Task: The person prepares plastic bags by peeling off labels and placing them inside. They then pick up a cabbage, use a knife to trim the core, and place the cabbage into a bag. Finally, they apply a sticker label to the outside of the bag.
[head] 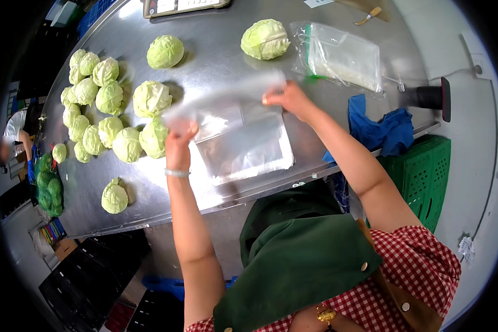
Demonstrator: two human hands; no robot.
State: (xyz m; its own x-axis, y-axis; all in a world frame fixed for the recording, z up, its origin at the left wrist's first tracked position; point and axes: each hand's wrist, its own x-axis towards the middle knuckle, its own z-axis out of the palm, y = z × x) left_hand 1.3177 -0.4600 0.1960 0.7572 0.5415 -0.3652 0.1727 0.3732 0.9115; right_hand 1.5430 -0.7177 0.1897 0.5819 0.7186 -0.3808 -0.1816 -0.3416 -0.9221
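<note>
Between my two hands a clear plastic bag [232,93] is stretched, blurred by motion. My left hand [178,143] pinches its left end, and my right hand [290,99] grips the right end. Below it, a stack of clear plastic bags [249,149] lies flat on the steel table [216,45]. Green cabbages [151,98] stand just left of my left hand, in a group that spreads toward the table's left edge. One cabbage [265,39] sits apart beyond my right hand, and another cabbage [165,51] rests farther left.
A packet of clear bags [344,56] lies at the right, near a blue cloth [379,124] on the table edge. A wooden-handled knife [369,15] and a scale [186,6] are at the back. Green crates [423,178] stand at right. Another person [16,128] is at far left.
</note>
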